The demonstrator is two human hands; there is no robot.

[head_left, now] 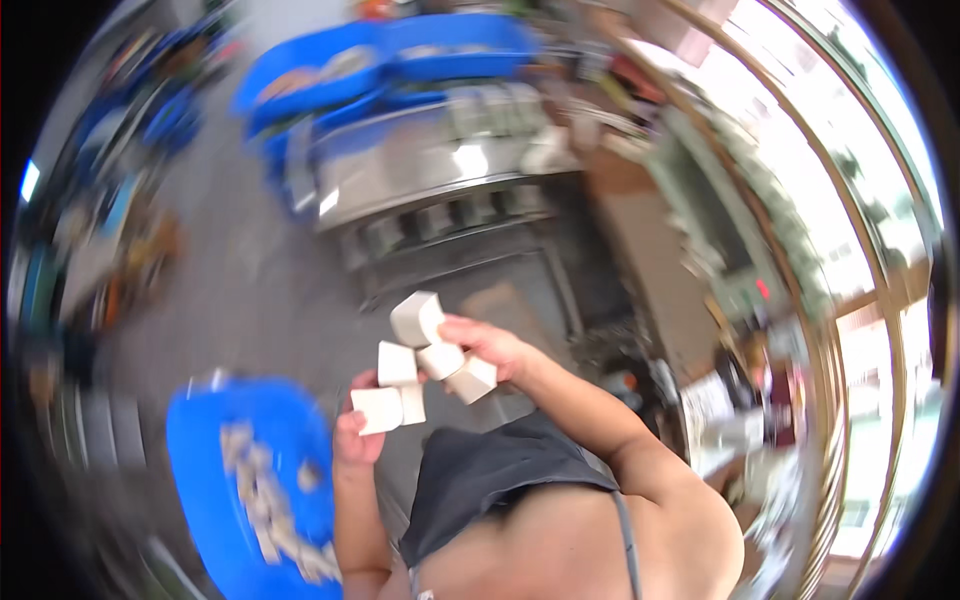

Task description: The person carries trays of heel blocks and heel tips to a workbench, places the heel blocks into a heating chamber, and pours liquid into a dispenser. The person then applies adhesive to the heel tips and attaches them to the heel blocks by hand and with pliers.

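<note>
My left hand (357, 440) is closed around a few off-white, block-shaped pieces with squared sides, one of them a white piece (376, 411) near my thumb. Another white piece (397, 363) sits just above it. To the right, my right hand (490, 347) grips more of the same kind. An upper block (415, 319) sticks out past its fingertips, and a lower block (473, 379) lies under the palm. Both groups are held close together in front of my body, nearly touching. Whether the pieces are solid or hollow I cannot tell.
At my lower left stands a blue tub (195, 470) with many pale pieces inside. Ahead is a metal table (380, 165) with light items on top and on a lower shelf. Blue bins (460, 65) stand behind it. A brown board-like surface (645, 230) stands at right.
</note>
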